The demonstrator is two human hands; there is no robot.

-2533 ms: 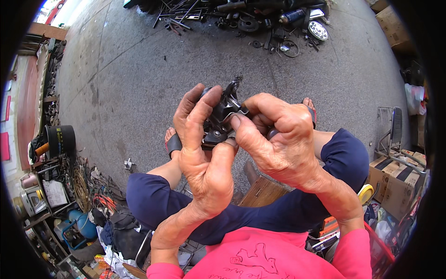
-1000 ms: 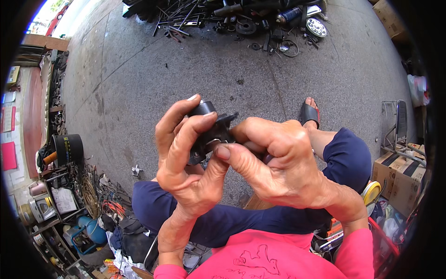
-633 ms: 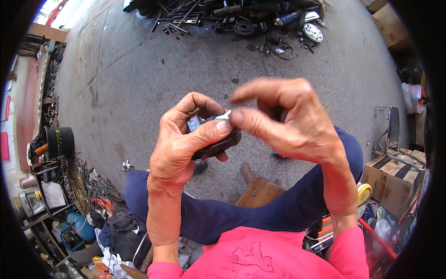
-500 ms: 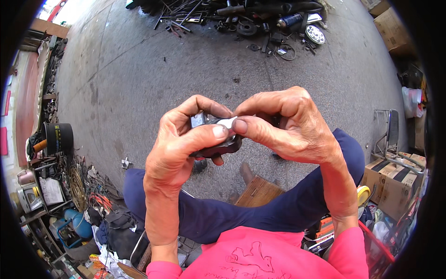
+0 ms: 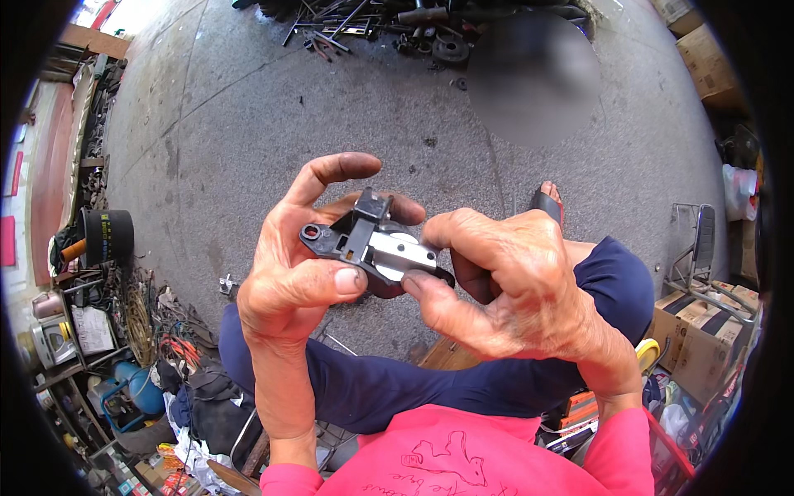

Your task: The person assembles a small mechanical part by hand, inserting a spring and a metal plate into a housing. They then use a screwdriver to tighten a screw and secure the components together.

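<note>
A small mechanical part with a black plastic housing [image 5: 339, 238] and a shiny silver metal body [image 5: 401, 255] is held up between my hands, in front of my knees. My left hand [image 5: 277, 277] grips its left side, thumb along the near edge and fingers behind; the index finger sticks out, off the part. At the left end a lug with a round hole shows. My right hand [image 5: 521, 285] pinches the right end between thumb and index finger. Both hands are darkened with grime. The underside of the part is hidden.
Below the hands stands a wooden block [image 5: 451, 355]. Across the concrete floor [image 5: 231, 149] lies a heap of metal parts and tools [image 5: 405, 29]. Cluttered shelves and a black round tub [image 5: 107, 236] line the left; cardboard boxes [image 5: 695, 331] and a folding chair frame [image 5: 701, 240] stand right.
The part has been turned, so its silver body and holed lug now show. My left index finger has lifted away from it. My right hand has come lower. A foot now shows beyond my right hand.
</note>
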